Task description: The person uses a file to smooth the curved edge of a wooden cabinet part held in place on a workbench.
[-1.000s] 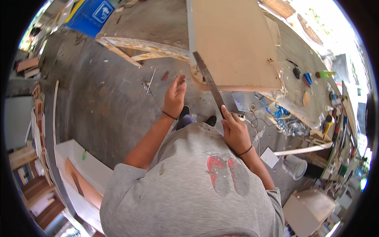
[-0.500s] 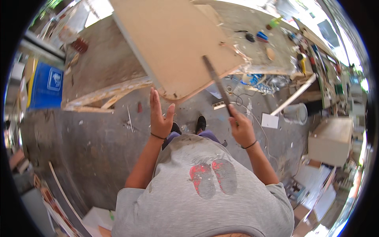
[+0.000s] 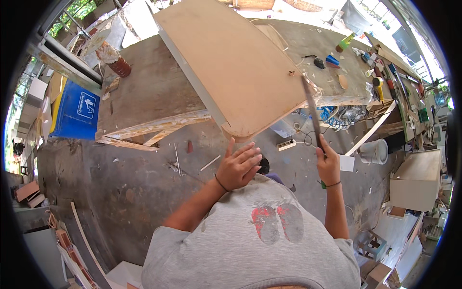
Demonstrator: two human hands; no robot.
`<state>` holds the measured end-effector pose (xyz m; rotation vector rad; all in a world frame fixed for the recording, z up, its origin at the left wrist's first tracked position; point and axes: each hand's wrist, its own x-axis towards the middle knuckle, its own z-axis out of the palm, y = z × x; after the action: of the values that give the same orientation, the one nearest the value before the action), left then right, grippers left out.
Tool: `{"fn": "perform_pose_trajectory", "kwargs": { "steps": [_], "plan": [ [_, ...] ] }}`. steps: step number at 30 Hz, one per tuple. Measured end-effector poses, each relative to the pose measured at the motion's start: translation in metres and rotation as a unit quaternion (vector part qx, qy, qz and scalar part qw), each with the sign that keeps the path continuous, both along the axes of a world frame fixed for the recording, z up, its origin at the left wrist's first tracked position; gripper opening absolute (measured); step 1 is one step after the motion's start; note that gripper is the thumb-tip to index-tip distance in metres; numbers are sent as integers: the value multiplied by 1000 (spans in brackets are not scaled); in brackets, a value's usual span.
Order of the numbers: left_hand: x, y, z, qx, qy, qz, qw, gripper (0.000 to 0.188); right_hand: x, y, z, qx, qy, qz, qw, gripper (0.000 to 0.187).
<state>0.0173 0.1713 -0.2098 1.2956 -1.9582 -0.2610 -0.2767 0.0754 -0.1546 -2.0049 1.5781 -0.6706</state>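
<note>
A large tan panel point(image 3: 236, 58) lies on the workbench, its rounded corner jutting out over the front edge toward me. My right hand point(image 3: 329, 166) is wrapped around the lower end of a long, flat, dark file point(image 3: 312, 107). The file points away from me, its upper part alongside the panel's right edge; I cannot tell whether they touch. Just below the rounded corner is my left hand point(image 3: 238, 166), its fingers spread and nothing held. One fingertip reaches close to the panel's edge; contact is unclear.
The workbench point(image 3: 149, 82) carries a black computer mouse point(image 3: 319, 62), a blue cup point(image 3: 332, 60) and a green bottle point(image 3: 345, 42). A blue bin point(image 3: 74, 110) stands left. Right of me are a power strip point(image 3: 286, 145), a bucket point(image 3: 374, 151) and a box-like cabinet point(image 3: 415, 180).
My view has shifted. My left hand has turned from upright to lying across below the panel's corner, fingers spread. The file has moved from over the panel's face to its right edge.
</note>
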Motion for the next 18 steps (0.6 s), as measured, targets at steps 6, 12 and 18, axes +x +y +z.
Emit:
{"fn": "perform_pose_trajectory", "kwargs": {
  "steps": [6,12,18],
  "plan": [
    [10,4,-11,2,123,46,991,32,28,-46,1,-20,18,80,996,39],
    [33,21,-29,80,241,168,952,35,-26,-65,-1,7,1,-88,996,39],
    [49,25,-70,147,498,242,820,33,-61,-50,-10,112,-91,-223,964,48]
  ]
}}
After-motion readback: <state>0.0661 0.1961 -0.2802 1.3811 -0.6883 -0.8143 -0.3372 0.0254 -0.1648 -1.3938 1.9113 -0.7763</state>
